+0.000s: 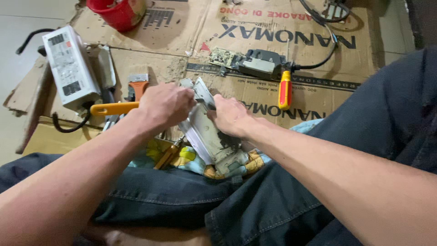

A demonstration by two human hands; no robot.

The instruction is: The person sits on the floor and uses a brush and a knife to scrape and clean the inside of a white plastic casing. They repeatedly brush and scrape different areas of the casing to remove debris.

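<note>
Head view shows both hands closed on a grey metal casing (pixel 207 136) that lies tilted across the person's lap: the left hand (pixel 165 105) grips its upper end, the right hand (pixel 230 116) clamps its side. Just left of the left hand lies a yellow-handled tool (pixel 111 108), beyond it a white power unit (pixel 69 66). Past the right hand, on flattened cardboard (pixel 268 34), lies a red-and-yellow screwdriver (pixel 285 89).
</note>
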